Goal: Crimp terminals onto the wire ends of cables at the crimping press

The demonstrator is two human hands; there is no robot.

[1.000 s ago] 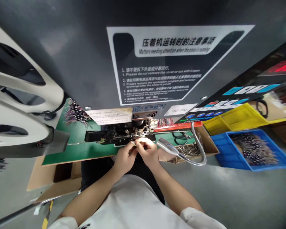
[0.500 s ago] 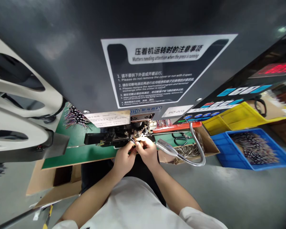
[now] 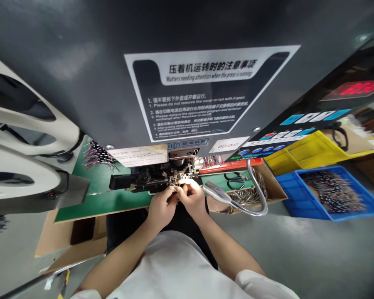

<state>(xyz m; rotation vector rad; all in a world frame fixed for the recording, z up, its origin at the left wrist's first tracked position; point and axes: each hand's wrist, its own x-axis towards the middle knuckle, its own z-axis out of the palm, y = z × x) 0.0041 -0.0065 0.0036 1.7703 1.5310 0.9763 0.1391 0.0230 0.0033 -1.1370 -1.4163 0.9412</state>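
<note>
Close together in front of the crimping press (image 3: 180, 99), both my hands pinch thin wires (image 3: 176, 182) just below its tooling. My left hand (image 3: 163, 207) has thumb and forefinger closed on the wires. Beside it, touching or nearly so, my right hand (image 3: 191, 198) is also closed on them, fingers curled. The wire tips point up toward the metal crimping applicator (image 3: 156, 178); whether they touch it I cannot tell. The rest of the wires is hidden by my fingers.
A bundle of wires (image 3: 96, 155) lies on the green bench top (image 3: 102, 202) at left. To the right are a bendable lamp (image 3: 218, 192), scissors (image 3: 236, 180), a red tray (image 3: 230, 166), a cardboard box (image 3: 274, 192) and a blue bin (image 3: 288, 193) of wires. A white reel (image 3: 60, 145) stands left.
The view has shifted slightly, moving the press's label a little left. Both hands stay at nearly the same place, still pinching the wires, whose tips have moved slightly.
</note>
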